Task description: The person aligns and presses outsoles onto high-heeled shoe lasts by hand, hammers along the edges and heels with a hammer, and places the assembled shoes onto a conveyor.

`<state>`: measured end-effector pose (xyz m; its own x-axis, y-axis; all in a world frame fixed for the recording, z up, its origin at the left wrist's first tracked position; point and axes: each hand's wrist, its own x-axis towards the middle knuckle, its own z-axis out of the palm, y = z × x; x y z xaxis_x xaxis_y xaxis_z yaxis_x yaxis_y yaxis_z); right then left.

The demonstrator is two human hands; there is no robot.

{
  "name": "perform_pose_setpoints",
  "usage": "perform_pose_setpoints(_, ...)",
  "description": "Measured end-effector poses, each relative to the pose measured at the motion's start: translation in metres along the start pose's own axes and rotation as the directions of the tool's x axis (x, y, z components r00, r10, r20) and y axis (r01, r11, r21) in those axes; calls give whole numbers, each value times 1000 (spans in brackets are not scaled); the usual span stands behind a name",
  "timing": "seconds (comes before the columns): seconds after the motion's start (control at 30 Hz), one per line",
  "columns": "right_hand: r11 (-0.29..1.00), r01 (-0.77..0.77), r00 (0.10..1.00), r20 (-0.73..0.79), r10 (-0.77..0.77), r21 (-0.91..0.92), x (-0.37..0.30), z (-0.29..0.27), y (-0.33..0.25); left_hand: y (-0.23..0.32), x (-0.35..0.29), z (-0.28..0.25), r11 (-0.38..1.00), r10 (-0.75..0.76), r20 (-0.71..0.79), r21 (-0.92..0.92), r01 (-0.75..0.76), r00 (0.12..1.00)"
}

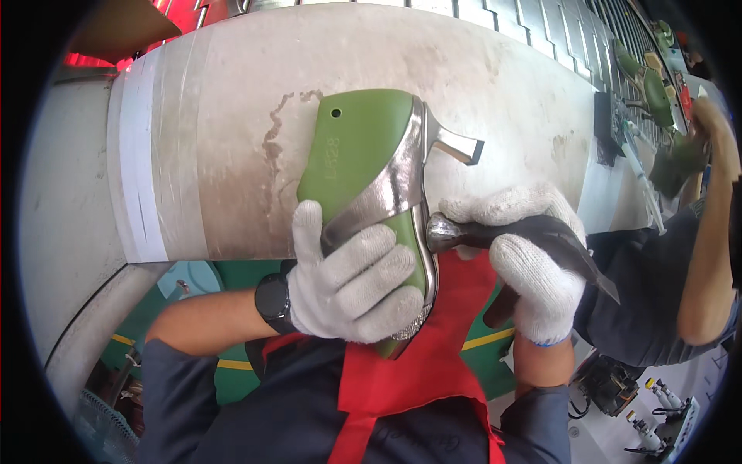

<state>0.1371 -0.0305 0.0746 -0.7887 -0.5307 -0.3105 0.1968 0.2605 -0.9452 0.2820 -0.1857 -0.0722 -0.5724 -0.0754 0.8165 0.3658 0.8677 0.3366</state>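
In a white knit glove, my left hand (357,280) is wrapped over the toe half of a metallic high-heeled sandal (393,192), which is stretched on a green shoe last (357,138). The shoe lies on its side, its heel (457,145) pointing right and its glittery toe (411,325) toward my body. My gloved right hand (541,267) grips a dark shoemaker's hammer (525,230) close to its head. The hammer's round, shiny face is at the sole edge beside my left fingers; I cannot tell whether it touches. Most of the handle is hidden by the glove.
Under the shoe is a pale, stained work surface (239,155) with taped edges. Metal conveyor slats (541,31) run along the far side. At the right a co-worker's arm (707,263) reaches toward more green lasts (657,97). A light blue stool (191,278) stands at lower left.
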Motion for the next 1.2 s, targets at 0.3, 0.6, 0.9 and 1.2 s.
perform_pose_setpoints(0.3,966,-241,960,124,251,-91,39,3,-47,0,10,-12,996,-2,90,-87,10,996)
perform_pose_setpoints(0.6,974,222,970,-113,-216,50,6,-4,12,-9,50,-39,996,-68,413,85,36,908)
perform_pose_setpoints(0.9,988,152,977,-147,-152,-13,24,17,-7,-29,64,-31,987,-150,422,121,109,894)
perform_pose_setpoints(1.2,992,126,987,-97,-125,7,44,13,-15,-33,67,-32,991,-128,436,90,98,891)
